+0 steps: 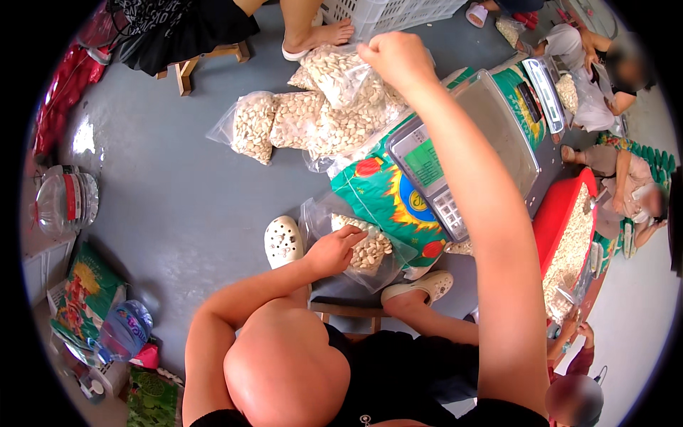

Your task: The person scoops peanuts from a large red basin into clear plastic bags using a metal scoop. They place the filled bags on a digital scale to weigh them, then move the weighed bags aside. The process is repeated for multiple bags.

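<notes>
My right hand [391, 55] is closed on the top of a clear plastic bag of pale seeds [334, 75] at the back of a pile of similar bags [295, 117]. My left hand [336, 250] rests at another open bag of seeds [371, 252] between my feet, fingers loosely apart over it. A scale [487, 124] with a lit green display lies on a large green printed sack [370, 196], partly hidden by my right forearm.
A red tub of seeds [558, 238] stands at the right, with co-workers [626, 185] beside and beyond it. A white crate [380, 14] and another person's bare foot [324, 35] are at the top. Water jugs [64, 203] and sacks [85, 299] line the left.
</notes>
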Tool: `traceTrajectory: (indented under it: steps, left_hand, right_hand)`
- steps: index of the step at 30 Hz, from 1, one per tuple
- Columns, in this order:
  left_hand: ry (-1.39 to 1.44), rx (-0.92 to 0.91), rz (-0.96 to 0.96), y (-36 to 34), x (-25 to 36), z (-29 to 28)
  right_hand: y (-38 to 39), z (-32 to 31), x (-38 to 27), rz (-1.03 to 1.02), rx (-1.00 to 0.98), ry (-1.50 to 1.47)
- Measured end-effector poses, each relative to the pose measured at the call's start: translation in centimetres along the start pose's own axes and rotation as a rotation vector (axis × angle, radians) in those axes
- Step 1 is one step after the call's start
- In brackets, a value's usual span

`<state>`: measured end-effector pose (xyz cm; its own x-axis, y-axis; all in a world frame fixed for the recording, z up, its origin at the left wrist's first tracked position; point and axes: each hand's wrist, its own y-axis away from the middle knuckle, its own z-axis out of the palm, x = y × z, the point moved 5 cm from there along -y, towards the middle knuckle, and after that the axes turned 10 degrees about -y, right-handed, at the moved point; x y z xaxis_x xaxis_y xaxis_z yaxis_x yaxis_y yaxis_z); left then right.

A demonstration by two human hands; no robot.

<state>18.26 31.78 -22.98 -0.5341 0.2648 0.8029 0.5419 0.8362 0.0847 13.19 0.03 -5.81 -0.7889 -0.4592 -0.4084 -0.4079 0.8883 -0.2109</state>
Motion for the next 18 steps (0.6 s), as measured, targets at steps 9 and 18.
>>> traceTrajectory:
  steps: [9, 18]
  left_hand:
    - [0.044, 0.014, -0.047, 0.1, 0.2, -0.4]
    - [-0.055, -0.086, -0.048, -1.6, 1.4, 1.5]
  right_hand:
    - [14.6, -7.8, 4.1, -0.022, 0.049, 0.015]
    - [39.7, -20.1, 26.9, 0.881, -0.117, 0.259]
